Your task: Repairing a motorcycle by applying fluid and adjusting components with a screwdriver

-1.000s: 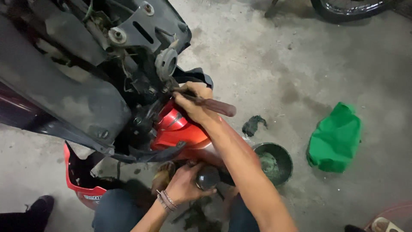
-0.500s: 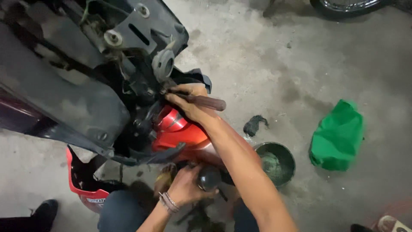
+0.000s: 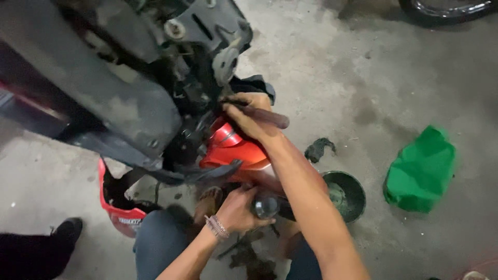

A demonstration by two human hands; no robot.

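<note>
**Keeping the tool square while the other hand steadied the part below**

Your right hand [image 3: 248, 115] was closed around the dark handle of a screwdriver-like tool [image 3: 264, 116], and its tip went into the dark mechanical parts of the motorcycle [image 3: 119, 98], just above the red body panel [image 3: 233, 150]. Your left hand [image 3: 239, 208] was lower, near your knees, wrapped around a small dark rounded part [image 3: 265, 205]; what it was exactly I cannot tell.

To do such a step well, I think the tool needed to stay in one line with the fastener, with pressure along the shaft, so that the tip did not slip onto the red panel. The left hand's grip looked firm, and it was better to hold that part steady while the right hand turned.

On the concrete floor [image 3: 332, 67], a dark round bowl [image 3: 345, 194] stood just beside your right forearm, a dark rag [image 3: 317, 149] lay near it, and a green container [image 3: 421, 171] lay well apart toward the right edge. An elbow swing could have knocked the bowl.
</note>
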